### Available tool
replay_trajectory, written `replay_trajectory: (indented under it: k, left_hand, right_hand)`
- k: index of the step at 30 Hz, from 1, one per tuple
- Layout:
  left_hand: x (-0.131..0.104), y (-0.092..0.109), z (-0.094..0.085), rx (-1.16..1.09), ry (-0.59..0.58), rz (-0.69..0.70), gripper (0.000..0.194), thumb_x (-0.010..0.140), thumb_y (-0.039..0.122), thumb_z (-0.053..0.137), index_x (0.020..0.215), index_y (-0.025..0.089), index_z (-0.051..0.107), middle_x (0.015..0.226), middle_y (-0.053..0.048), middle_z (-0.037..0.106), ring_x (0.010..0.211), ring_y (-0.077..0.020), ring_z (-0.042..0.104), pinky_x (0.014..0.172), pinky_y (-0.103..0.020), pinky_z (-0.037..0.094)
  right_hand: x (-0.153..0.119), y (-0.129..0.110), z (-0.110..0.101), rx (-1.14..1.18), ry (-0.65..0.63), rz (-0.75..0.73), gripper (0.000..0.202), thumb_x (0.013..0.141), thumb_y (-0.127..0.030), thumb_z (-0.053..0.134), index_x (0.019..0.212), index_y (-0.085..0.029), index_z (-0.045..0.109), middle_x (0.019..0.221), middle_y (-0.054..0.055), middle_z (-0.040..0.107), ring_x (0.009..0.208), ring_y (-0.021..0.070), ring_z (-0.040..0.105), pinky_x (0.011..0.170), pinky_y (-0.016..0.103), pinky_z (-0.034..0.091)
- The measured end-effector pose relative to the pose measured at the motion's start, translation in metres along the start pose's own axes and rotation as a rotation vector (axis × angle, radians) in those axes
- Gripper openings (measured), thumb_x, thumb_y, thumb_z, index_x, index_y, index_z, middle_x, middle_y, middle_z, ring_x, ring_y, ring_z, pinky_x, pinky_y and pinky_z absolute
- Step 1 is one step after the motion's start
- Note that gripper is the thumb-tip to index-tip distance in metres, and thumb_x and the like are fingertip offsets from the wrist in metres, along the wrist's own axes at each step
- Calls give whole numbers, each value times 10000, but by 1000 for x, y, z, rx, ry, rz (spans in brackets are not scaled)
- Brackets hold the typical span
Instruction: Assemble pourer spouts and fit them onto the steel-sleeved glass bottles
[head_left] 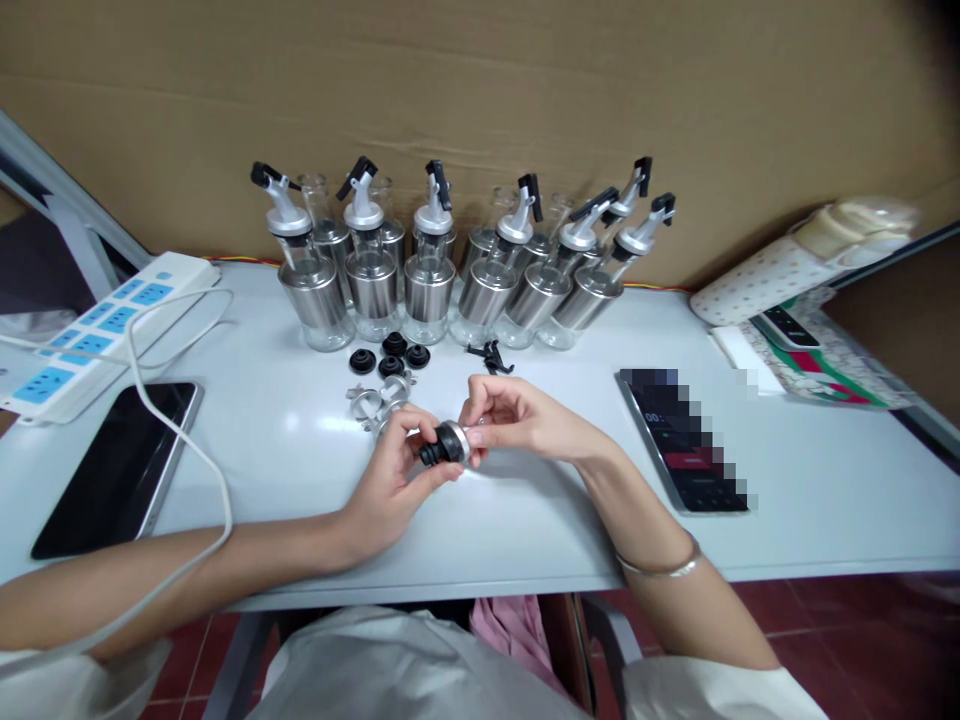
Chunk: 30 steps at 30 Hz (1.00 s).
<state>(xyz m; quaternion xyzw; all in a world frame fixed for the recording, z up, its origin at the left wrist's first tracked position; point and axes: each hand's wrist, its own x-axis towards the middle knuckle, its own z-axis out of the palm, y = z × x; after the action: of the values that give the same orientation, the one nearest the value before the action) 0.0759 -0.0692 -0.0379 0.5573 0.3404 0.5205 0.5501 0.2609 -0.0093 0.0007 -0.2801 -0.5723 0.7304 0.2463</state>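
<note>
Pourer stopper (445, 443), black with a silver collar at one end, is held between both hands just above the near middle of the pale desk (540, 530). Its long axis runs mostly sideways: the narrow, ribbed black end points left and slightly toward the person, while the silver end faces right and a little away. The left hand (390, 485) grips the black part, thumb on the near side and fingers curled over the far side. The right hand (521, 425) has its thumb and fingers drawn close together at the silver end; whether they pinch a further small piece cannot be told. Just beyond the hands lie silver collars (366, 404), four black stoppers (362, 360) and a cluster of black levers (492, 357). Behind these stand glass bottles (427, 290) with steel bands, the front ones topped by silver pourers whose black levers tilt different ways. To the right, a phone (679, 440) shows "00:" above a red bar, the rest covered by blocky pixels. Markings on the white power strip (169, 275) at left are too small to read.
</note>
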Motion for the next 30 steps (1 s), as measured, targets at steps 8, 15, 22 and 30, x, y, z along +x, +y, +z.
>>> replay_trajectory:
  k: [8,15,22,30]
  left_hand:
    - [5,7,0,4,-16,-103,250,749,187,732,810,208,491,826,25,486,710,-112,532,615,-219,489]
    - [-1,2,-2,77,-3,108,176,876,357,633,967,249,528,913,0,496,757,-128,547,720,-269,486]
    - [-3,-2,-6,235,37,127,198,958,400,470,1068,281,584,995,-44,442,917,-183,490,705,-264,485]
    - [-2,-7,-6,276,4,149,171,918,329,569,1083,300,605,955,-30,406,927,-186,456,790,-288,472]
  right_hand:
    - [-2,-1,0,-5,-18,20,321,739,-320,781,712,-148,511,642,-20,656,583,86,650,583,214,516]
    - [1,2,4,60,-87,-25,287,812,-334,717,794,-169,482,710,-19,644,643,89,636,629,240,504]
    - [5,3,2,-313,115,-136,182,773,-273,717,789,-168,569,790,-16,498,728,104,471,672,245,408]
    - [0,3,6,-200,-57,17,290,733,-130,592,990,-189,470,656,-62,551,551,78,501,530,204,395]
